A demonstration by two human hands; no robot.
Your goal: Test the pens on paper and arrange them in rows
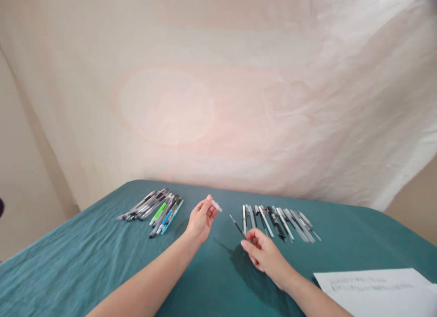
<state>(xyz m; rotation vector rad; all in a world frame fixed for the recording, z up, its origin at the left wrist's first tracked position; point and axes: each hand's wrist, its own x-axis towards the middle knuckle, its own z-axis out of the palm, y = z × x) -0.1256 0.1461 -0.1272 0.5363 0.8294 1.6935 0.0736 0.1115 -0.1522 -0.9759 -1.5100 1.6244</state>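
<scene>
My left hand (201,220) is raised a little above the teal tablecloth (85,262), fingers pinched on a small clear pen cap (216,205). My right hand (264,254) is closed on a thin dark pen (238,227) whose tip points up and to the left, towards the cap. The two hands are a short way apart. To the left lies a pile of several pens (155,207), some with green and blue barrels. To the right several pens lie side by side in a row (278,221).
A white printed sheet of paper (378,289) lies at the near right of the table. A pale cloth backdrop (218,94) hangs behind the table's far edge.
</scene>
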